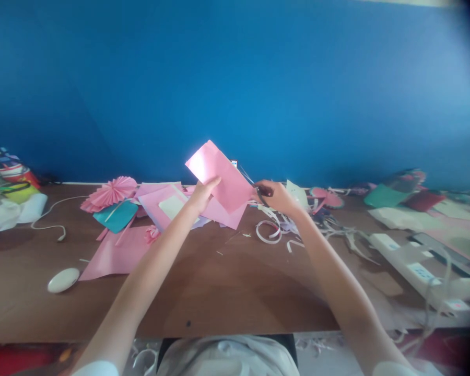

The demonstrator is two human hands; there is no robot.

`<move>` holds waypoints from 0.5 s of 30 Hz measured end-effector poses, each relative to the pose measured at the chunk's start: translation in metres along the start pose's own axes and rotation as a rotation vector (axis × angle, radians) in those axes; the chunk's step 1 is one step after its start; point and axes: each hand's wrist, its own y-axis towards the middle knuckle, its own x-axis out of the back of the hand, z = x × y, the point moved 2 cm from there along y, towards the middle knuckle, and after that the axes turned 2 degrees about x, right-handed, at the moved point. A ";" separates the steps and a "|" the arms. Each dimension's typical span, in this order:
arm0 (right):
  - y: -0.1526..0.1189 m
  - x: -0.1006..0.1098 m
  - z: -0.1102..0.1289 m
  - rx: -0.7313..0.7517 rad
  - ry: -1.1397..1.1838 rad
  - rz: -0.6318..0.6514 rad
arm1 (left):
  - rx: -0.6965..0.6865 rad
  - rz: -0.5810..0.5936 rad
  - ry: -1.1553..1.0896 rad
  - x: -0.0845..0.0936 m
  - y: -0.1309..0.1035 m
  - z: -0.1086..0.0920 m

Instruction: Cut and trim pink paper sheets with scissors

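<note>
My left hand [207,195] grips a pink sheet of paper [224,180] by its lower left side, thumb across the front. The sheet is held up at a tilt above the table. On its right, my right hand [276,196] is closed round the dark handles of a pair of scissors [265,191]. The scissors' thin blades point up and left beside the sheet's right edge; whether they touch the paper I cannot tell. Behind and below the left hand lie more pink and lilac sheets [152,201].
A pink paper fan [113,192], a teal paper piece [116,215] and a white oval object [63,280] lie to the left on the brown table [203,292]. Curled white paper strips [269,231] lie near the right hand. A white power strip [409,263] with cables is at the right.
</note>
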 end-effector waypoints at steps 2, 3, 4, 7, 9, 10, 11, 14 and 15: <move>0.000 -0.003 0.001 0.011 -0.016 -0.001 | 0.003 -0.009 0.027 0.002 0.002 0.005; 0.000 -0.004 0.001 0.016 -0.024 -0.002 | 0.003 -0.005 0.038 0.003 0.002 0.007; 0.000 -0.006 0.001 0.019 -0.032 -0.002 | 0.002 0.000 0.045 0.004 0.003 0.008; 0.000 -0.008 0.001 0.024 -0.043 -0.004 | -0.005 0.010 0.042 0.006 0.004 0.011; 0.000 -0.010 -0.001 0.026 -0.028 -0.002 | -0.011 0.001 0.038 0.006 0.004 0.011; 0.000 -0.011 -0.002 0.029 -0.015 0.003 | -0.014 -0.002 0.038 0.006 0.004 0.011; 0.000 -0.011 -0.003 0.034 -0.002 0.008 | -0.016 -0.003 0.039 0.006 0.004 0.011; 0.000 -0.013 -0.004 0.044 0.009 0.018 | -0.018 0.006 0.032 0.003 0.003 0.009; 0.000 -0.013 -0.004 0.045 0.007 0.019 | -0.014 0.007 0.024 0.002 0.002 0.009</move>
